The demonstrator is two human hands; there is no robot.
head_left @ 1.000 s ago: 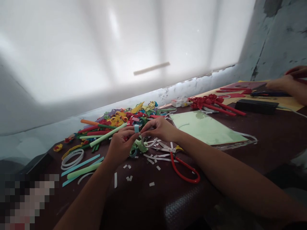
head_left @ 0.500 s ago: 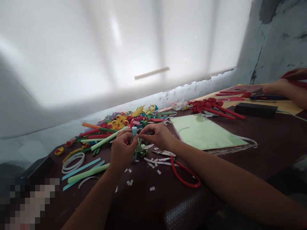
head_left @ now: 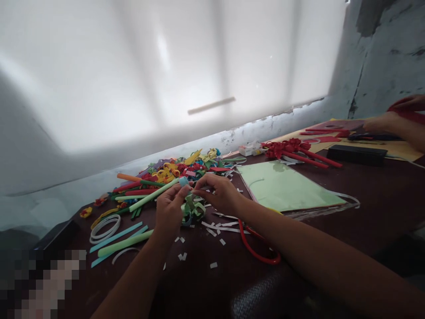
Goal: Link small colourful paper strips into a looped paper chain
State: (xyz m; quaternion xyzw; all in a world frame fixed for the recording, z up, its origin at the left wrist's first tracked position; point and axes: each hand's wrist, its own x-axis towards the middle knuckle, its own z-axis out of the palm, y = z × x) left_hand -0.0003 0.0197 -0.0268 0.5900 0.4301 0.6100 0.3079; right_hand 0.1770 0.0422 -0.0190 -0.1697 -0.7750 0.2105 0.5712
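Note:
My left hand point(head_left: 170, 208) is closed around a small light blue paper loop point(head_left: 183, 180) that sticks up above its fingertips. My right hand point(head_left: 217, 191) pinches at the same spot from the right, its fingertips meeting those of the left. Just below both hands lies a curled green paper piece point(head_left: 192, 210). Red-handled scissors point(head_left: 257, 248) lie on the dark table under my right forearm, among white paper scraps point(head_left: 219, 227).
A heap of coloured paper strips and rolls point(head_left: 172, 170) lies behind my hands, with white rings point(head_left: 103, 225) at the left. A pale green sheet point(head_left: 285, 186) sits to the right, red paper flowers point(head_left: 292, 146) beyond it. Another person's hands point(head_left: 395, 122) work at the far right.
Both hands have stayed together on the blue loop and sunk slightly in the picture as the view tilted. The green curled piece now shows more plainly below them.

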